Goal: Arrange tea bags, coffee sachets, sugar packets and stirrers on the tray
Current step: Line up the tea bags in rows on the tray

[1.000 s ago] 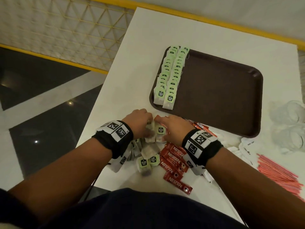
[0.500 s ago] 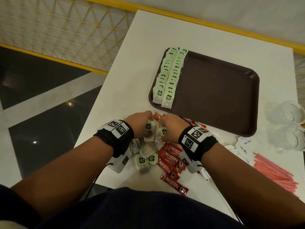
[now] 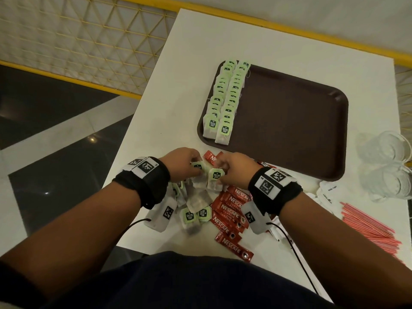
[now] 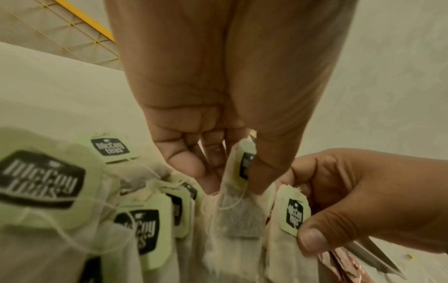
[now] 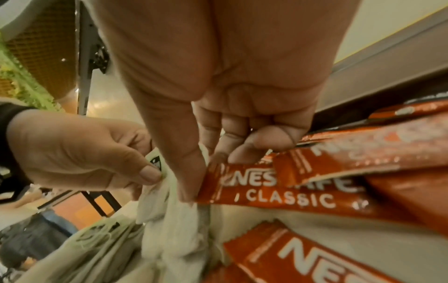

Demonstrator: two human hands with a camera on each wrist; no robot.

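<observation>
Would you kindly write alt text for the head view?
Each hand, left hand and right hand, pinches a tea bag above a loose pile beside red coffee sachets. Beyond, a brown tray holds two tea bag rows.

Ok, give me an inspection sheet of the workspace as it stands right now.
Surface: white table, loose items along its near edge.
Job's things: brown tray holds two rows of tea bags along its left side; loose tea bags, Nescafe sachets, white sugar packets and red stirrers lie off the tray.
Clutter: clear glasses.
Grippers: left hand and right hand each pinch a tea bag.
Cables: black wrist cable.
Surroundings: yellow lattice railing, dark floor.
</observation>
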